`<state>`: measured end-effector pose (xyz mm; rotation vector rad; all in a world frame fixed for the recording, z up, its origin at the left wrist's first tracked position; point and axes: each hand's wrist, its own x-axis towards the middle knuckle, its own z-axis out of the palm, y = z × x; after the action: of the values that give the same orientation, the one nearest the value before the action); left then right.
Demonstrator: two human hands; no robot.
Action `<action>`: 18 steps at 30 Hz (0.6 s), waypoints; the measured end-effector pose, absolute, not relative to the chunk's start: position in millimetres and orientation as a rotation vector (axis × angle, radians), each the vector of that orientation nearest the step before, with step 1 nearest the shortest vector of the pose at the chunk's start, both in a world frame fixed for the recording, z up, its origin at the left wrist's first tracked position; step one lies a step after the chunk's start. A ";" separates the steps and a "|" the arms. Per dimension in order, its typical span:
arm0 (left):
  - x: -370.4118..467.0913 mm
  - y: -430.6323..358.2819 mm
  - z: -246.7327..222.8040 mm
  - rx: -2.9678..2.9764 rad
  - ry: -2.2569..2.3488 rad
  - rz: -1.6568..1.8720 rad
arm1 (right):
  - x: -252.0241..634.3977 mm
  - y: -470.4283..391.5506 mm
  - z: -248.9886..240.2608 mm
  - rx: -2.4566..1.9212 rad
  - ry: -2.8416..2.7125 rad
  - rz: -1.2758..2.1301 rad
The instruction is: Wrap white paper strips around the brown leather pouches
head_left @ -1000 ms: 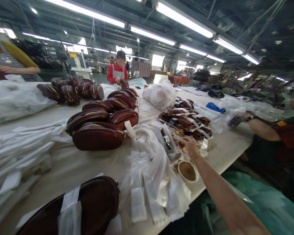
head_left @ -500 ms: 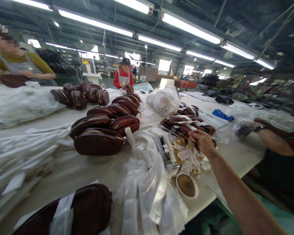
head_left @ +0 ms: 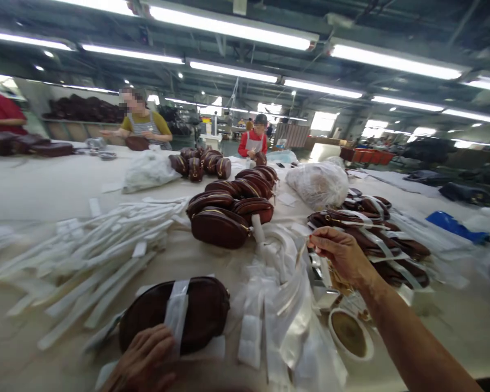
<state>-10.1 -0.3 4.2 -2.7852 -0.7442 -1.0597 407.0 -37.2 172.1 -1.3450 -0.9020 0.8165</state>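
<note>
We've got the brown pouch [head_left: 207, 310] lying long side crosswise, just beyond the nearer left hand [head_left: 147, 351], fingers unclenched. From our right hand [head_left: 337, 253], pinching a thin piece [head_left: 302, 249], it's leftward and closer to us!

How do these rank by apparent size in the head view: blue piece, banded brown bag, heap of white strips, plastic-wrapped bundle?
Largest to smallest, as they look:
1. heap of white strips
2. banded brown bag
3. plastic-wrapped bundle
4. blue piece
</note>
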 end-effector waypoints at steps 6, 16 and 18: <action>-10.9 -11.4 56.3 -2.720 -1.103 -1.354 | 304.7 -32.8 159.3 -1.147 -0.969 1.289; -40.4 -39.2 58.3 -2.610 -1.762 -1.689 | 191.9 -3.0 119.8 -1.038 -1.171 1.669; -56.4 -39.7 40.7 -2.390 -2.144 -1.696 | 186.8 9.0 115.7 -1.073 -1.235 1.553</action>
<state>-56.4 -39.7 40.7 -2.3897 -2.1444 -1.6962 186.8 9.0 115.7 -1.0731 -1.2353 1.5529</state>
